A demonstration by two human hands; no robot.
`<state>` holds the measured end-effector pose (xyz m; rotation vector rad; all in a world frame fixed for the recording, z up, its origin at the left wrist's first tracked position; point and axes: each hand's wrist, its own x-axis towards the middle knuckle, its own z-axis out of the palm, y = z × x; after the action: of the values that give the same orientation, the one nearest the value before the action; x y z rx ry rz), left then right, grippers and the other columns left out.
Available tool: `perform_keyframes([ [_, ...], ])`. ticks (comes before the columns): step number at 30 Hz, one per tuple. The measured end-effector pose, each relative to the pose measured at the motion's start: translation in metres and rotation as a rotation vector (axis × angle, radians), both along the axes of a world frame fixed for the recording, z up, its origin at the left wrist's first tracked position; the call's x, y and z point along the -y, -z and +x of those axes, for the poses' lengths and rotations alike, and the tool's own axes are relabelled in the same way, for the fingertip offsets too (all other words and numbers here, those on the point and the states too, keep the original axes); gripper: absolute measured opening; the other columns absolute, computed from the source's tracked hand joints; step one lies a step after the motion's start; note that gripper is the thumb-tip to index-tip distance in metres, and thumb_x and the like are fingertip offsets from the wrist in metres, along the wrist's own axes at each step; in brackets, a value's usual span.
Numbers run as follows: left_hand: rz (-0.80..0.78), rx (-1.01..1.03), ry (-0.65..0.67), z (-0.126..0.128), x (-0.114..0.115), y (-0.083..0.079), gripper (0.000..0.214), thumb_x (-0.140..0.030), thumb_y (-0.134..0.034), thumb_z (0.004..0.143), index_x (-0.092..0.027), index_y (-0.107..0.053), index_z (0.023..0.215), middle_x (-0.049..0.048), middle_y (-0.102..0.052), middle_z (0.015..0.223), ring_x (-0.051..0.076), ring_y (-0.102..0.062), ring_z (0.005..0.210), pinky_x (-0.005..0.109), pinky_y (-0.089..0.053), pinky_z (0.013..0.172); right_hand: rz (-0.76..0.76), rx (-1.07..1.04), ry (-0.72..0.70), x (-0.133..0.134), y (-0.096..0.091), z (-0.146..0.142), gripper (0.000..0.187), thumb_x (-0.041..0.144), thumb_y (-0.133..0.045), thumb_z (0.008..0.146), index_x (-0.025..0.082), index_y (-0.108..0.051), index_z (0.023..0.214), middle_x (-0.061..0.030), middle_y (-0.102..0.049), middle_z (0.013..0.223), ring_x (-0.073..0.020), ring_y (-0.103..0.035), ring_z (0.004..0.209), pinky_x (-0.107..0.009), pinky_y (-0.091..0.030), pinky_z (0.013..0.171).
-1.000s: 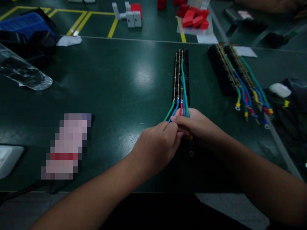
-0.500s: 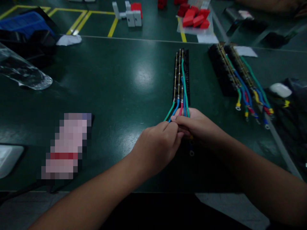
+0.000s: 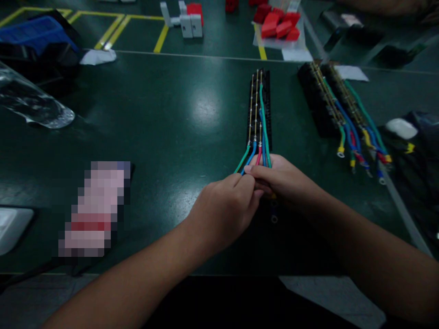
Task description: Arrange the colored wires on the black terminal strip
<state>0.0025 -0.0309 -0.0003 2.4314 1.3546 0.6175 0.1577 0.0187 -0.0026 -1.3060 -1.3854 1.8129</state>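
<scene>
A long black strip [image 3: 268, 100] with brass-coloured bars lies on the green table, pointing away from me. Green, blue and red wires [image 3: 259, 150] come off its near end and run into my hands. My left hand [image 3: 228, 205] is closed on the green and blue wires at the left side. Touching it, my right hand [image 3: 279, 176] is closed around the wires on the right, its thumb across them. A ring terminal [image 3: 274, 219] hangs out below my right hand. The other wire ends are hidden by my fingers.
Two similar wired strips [image 3: 318, 103] lie to the right. Red blocks [image 3: 283, 25] sit on a plastic bag at the back, left of them grey parts [image 3: 191, 26]. A phone-like pixelated object [image 3: 96, 205], a clear plastic wrap [image 3: 37, 100] and a blue bin [image 3: 34, 36] are on the left.
</scene>
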Motion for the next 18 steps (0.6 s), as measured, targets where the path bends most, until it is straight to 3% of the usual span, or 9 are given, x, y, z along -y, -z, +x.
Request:
perform_keyframes([
  [18,-0.002,-0.049,-0.001,0.0,0.0012,-0.0001,0.015,-0.026,-0.046,0.094,-0.016,-0.054,0.088,0.0038,-0.061,0.078,0.017,-0.058,0.068,0.028,-0.043,0.058,0.009,0.016,-0.003,-0.0001,-0.0001,0.0005,0.026,0.026,-0.059,0.083,0.018,-0.047,0.061,0.0064,-0.041,0.046,-0.0067,-0.034,0.041,-0.021,-0.026,0.04],
])
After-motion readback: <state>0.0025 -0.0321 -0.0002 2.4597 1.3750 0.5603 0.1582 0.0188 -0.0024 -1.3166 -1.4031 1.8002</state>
